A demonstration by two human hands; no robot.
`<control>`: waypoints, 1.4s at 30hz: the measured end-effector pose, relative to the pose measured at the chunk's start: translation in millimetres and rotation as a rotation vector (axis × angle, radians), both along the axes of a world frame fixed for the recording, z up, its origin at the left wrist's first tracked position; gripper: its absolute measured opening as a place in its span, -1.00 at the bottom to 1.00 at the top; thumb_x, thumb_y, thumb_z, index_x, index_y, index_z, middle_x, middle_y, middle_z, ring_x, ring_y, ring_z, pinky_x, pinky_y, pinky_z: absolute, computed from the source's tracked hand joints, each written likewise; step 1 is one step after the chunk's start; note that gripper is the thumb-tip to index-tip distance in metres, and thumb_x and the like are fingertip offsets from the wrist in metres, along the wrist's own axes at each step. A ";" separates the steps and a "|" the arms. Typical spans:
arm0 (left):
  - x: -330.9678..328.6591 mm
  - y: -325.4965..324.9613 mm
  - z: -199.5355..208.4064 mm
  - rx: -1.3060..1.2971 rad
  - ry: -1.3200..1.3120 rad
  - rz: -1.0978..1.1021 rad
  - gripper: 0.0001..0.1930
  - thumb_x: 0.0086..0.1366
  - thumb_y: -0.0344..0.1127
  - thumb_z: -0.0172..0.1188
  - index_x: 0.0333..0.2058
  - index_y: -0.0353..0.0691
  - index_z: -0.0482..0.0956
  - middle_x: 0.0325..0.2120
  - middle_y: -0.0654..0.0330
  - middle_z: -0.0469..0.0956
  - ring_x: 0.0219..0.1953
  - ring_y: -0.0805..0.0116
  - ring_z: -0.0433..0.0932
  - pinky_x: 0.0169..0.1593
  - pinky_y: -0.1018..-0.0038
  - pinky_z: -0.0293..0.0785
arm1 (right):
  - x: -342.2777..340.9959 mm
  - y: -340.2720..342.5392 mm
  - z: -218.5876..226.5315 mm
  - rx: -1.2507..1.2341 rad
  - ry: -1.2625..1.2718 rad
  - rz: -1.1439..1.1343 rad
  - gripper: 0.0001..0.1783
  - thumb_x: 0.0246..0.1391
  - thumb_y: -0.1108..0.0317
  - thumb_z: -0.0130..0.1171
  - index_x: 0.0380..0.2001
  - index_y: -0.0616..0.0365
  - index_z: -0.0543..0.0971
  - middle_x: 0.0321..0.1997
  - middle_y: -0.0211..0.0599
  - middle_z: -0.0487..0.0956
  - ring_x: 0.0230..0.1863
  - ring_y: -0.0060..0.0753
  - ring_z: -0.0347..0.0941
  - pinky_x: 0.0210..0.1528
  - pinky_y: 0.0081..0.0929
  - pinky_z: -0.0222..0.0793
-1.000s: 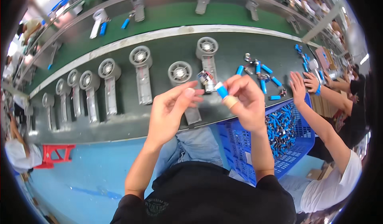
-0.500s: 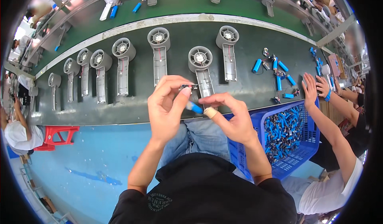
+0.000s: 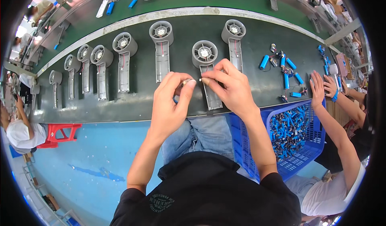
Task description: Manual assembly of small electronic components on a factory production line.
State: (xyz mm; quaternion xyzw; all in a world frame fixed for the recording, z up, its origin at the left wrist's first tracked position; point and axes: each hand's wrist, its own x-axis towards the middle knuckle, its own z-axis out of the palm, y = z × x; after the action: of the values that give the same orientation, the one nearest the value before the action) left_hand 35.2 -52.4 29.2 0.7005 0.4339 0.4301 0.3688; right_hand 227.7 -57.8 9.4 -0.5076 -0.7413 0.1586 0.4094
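Note:
My left hand (image 3: 171, 101) is closed on a blue battery with a small circuit board, mostly hidden by the fingers; a bit of blue shows beside the palm. My right hand (image 3: 231, 89) pinches a tiny white connector (image 3: 200, 80) between thumb and index finger, close to the left fingertips. Beneath the hands lies a grey fan housing (image 3: 204, 53) with its open handle trough toward me, partly covered by the right hand. Another grey fan housing (image 3: 233, 29) lies just beyond, to the right.
Several more grey fan housings (image 3: 162, 33) line the dark green table to the left. Blue batteries with boards (image 3: 286, 81) lie loose at right. A blue basket (image 3: 299, 153) full of them stands by my right arm. A co-worker's hand (image 3: 317, 90) rests at the table edge.
The blue battery has gone from plain sight into my left hand. My right hand has moved up over the fan handle, its fingers now pinched on a small white connector.

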 end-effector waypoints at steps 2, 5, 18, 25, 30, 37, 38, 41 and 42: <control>0.4 1.3 -8.6 -0.004 0.026 0.012 -0.91 0.32 -0.47 0.16 -0.22 -0.33 0.50 -0.51 0.14 0.45 -0.48 0.42 0.42 -0.36 0.49 0.37 | -3.9 4.0 3.0 0.004 -0.029 -0.009 -0.83 0.02 0.46 0.34 -0.26 0.14 0.66 -0.35 -0.36 0.45 -0.50 -0.44 0.40 -0.47 -0.49 0.32; 1.9 1.9 -13.3 -0.054 -0.066 -0.009 -0.91 0.38 -0.42 0.07 -0.21 -0.31 0.48 -0.51 0.10 0.44 -0.51 0.34 0.43 -0.39 0.43 0.37 | -2.8 5.9 -0.3 0.008 0.018 0.001 -0.87 0.03 0.45 0.33 -0.30 0.15 0.65 -0.34 -0.37 0.46 -0.51 -0.45 0.40 -0.48 -0.49 0.31; 10.9 10.2 -8.5 0.393 0.620 -0.040 -0.84 0.16 -0.43 0.23 -0.28 -0.16 0.48 -0.53 0.15 0.38 -0.54 0.10 0.55 -0.48 0.24 0.47 | 0.6 4.8 -4.4 0.024 0.025 -0.021 -0.86 0.02 0.44 0.33 -0.30 0.15 0.64 -0.35 -0.37 0.47 -0.54 -0.47 0.39 -0.51 -0.49 0.31; 18.4 13.7 1.7 -0.054 0.259 -0.009 -0.94 0.25 -0.41 0.17 -0.39 -0.25 0.52 -0.72 0.14 0.40 -0.70 0.29 0.43 -0.59 0.37 0.27 | -5.2 2.7 -3.1 0.056 0.107 -0.022 -0.81 -0.03 0.51 0.34 -0.27 0.14 0.66 -0.24 -0.39 0.57 -0.58 -0.47 0.41 -0.58 -0.53 0.30; 13.3 24.0 6.9 -0.479 0.078 -0.078 -0.87 0.32 -0.36 0.13 -0.35 -0.32 0.51 -0.72 0.25 0.32 -0.64 0.60 0.29 -0.56 0.47 0.22 | -5.9 7.8 -19.5 0.206 0.055 -0.008 -0.77 -0.05 0.53 0.34 -0.25 0.13 0.67 -0.23 -0.37 0.62 -0.51 -0.46 0.51 -0.53 -0.51 0.39; 8.2 4.4 0.2 -0.283 0.082 -0.049 -0.79 0.37 -0.46 -0.01 -0.06 -0.29 0.23 -0.44 0.05 0.47 -0.47 0.27 0.46 -0.32 0.32 0.37 | -14.9 5.5 -19.3 0.190 0.089 -0.075 -0.78 -0.05 0.53 0.34 -0.25 0.15 0.67 -0.28 -0.36 0.58 -0.50 -0.50 0.51 -0.52 -0.54 0.42; 8.9 3.3 -2.1 -0.286 0.084 -0.049 -0.79 0.37 -0.46 -0.01 -0.06 -0.29 0.23 -0.44 0.05 0.47 -0.47 0.27 0.46 -0.32 0.32 0.37 | -15.9 5.1 -20.3 0.187 0.121 -0.088 -0.79 -0.04 0.52 0.35 -0.26 0.16 0.67 -0.29 -0.37 0.58 -0.51 -0.53 0.50 -0.53 -0.56 0.40; 11.2 1.9 -10.5 -0.222 0.064 0.025 -0.80 0.35 -0.50 0.05 -0.06 -0.28 0.36 -0.51 0.30 0.43 -0.53 0.60 0.34 -0.45 0.57 0.26 | -15.5 6.5 -23.5 0.174 0.142 -0.088 -0.82 -0.04 0.51 0.35 -0.28 0.17 0.68 -0.30 -0.37 0.57 -0.53 -0.59 0.46 -0.55 -0.59 0.37; 11.1 2.2 -13.5 -0.175 0.051 0.040 -0.77 0.33 -0.51 0.09 -0.05 -0.31 0.42 -0.49 0.26 0.50 -0.51 0.57 0.43 -0.42 0.57 0.33 | -15.5 6.5 -23.2 0.172 0.143 -0.087 -0.82 -0.04 0.51 0.35 -0.28 0.17 0.68 -0.30 -0.37 0.57 -0.53 -0.59 0.46 -0.55 -0.59 0.37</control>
State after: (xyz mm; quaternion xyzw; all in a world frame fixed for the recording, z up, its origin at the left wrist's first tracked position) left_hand 46.3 -50.2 15.7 0.6675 0.4930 0.3798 0.4089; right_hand 212.2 -51.3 -13.8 -0.4896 -0.6984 0.1123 0.5098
